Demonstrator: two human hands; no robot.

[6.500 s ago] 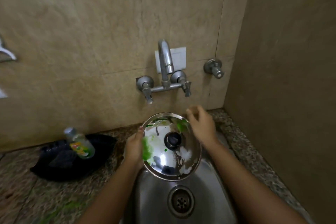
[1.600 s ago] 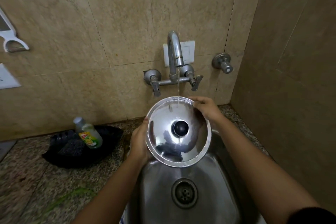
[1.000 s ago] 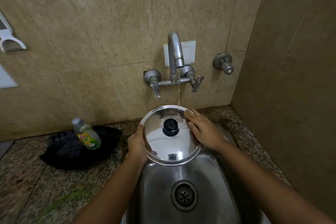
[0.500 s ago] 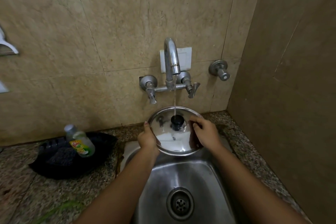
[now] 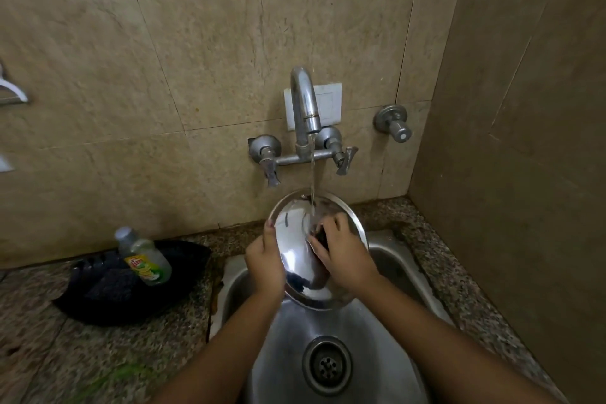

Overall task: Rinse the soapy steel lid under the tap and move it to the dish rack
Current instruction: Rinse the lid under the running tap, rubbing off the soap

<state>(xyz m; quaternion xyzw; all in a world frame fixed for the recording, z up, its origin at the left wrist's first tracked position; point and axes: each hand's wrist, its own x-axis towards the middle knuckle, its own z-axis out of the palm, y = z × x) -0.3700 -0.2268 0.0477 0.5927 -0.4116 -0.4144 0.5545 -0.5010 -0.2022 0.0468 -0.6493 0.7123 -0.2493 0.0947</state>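
The round steel lid (image 5: 296, 249) is held tilted over the sink, its upper part under the thin stream of water falling from the tap (image 5: 306, 108). My left hand (image 5: 265, 264) grips the lid's left rim. My right hand (image 5: 342, 256) lies on the lid's top face, its fingers around the black knob, which is mostly hidden. No soap shows on the visible steel. No dish rack is in view.
The steel sink (image 5: 387, 325) with its drain (image 5: 327, 366) lies below the lid. On the speckled counter to the left, a black tray (image 5: 108, 302) holds a soap bottle (image 5: 144, 257). A brown wall closes off the right side. A separate valve (image 5: 393, 123) sticks out of the tiles.
The foam and green soap seen earlier are gone from the lid. In the last half second my right hand slid from the lid's right rim onto the knob, and the lid tilted more upright.
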